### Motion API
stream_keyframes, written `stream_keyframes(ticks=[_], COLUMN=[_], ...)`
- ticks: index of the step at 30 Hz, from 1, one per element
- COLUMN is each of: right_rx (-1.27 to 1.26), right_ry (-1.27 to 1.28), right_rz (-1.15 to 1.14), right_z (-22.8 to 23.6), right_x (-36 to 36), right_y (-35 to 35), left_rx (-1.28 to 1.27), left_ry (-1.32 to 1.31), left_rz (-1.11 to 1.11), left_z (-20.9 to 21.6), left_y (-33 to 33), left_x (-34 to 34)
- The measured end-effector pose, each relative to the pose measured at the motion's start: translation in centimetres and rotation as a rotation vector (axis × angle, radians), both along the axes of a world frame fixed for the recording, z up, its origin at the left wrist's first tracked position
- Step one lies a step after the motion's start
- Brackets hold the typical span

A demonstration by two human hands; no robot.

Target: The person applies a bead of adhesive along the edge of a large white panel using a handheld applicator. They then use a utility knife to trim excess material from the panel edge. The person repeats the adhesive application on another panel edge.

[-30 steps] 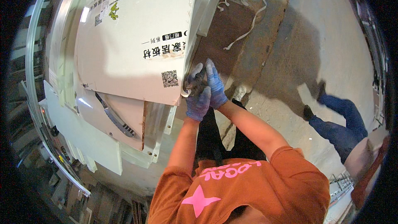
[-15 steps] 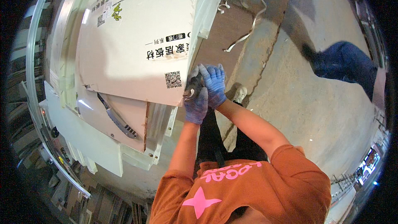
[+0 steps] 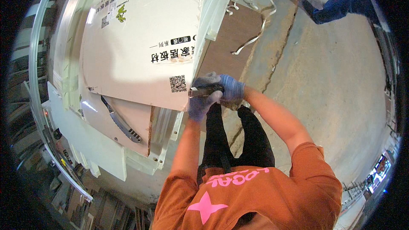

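Left hand (image 3: 199,105): we see it clasped on the dark tool (image 3: 209,89), pale fingers over the top, thumb underneath.
Right hand (image 3: 233,87): here's the change! A second ago its fingers stretched up past the tool; now they're curled in at the tool's right end. Whether they truly grip it, we cannot tell.
Dark tool: lying crosswise between the two hands, its left end at the near corner of the white board (image 3: 140,74).
White board: just left of the left hand, about where we had it; so the work, we judge, stays at this corner, with both hands now gathered close about the tool.
Grey-handled knife (image 3: 122,123): left of the left hand and a little nearer the body, untouched on the pinkish board (image 3: 138,140).
White strip (image 3: 249,44): loose, beyond the right hand.
Co-worker's legs (image 3: 343,4): they've crossed to far beyond our right hand.
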State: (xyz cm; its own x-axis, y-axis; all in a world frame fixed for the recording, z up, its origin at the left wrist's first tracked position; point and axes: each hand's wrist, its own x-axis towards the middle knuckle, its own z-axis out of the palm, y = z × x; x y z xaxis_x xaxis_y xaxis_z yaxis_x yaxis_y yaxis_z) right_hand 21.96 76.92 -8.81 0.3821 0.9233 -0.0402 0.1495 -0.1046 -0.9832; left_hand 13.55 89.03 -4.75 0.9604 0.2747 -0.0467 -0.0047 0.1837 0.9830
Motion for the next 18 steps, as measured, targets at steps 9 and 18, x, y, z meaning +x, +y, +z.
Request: stream_keyframes(ticks=[9,18], right_rx=[-0.269,-0.173], right_ry=[0.024,-0.481], right_rz=[-0.199,-0.947], right_z=[1.2,-1.5], right_x=[0.5,-4.4], right_y=[-0.1,2.4], left_rx=[-0.289,0.076], left_ry=[0.191,0.348], left_rz=[0.586,0.889], left_z=[-1.5,1.5], left_y=[-2.8,-6.0], left_x=[0.8,3.7])
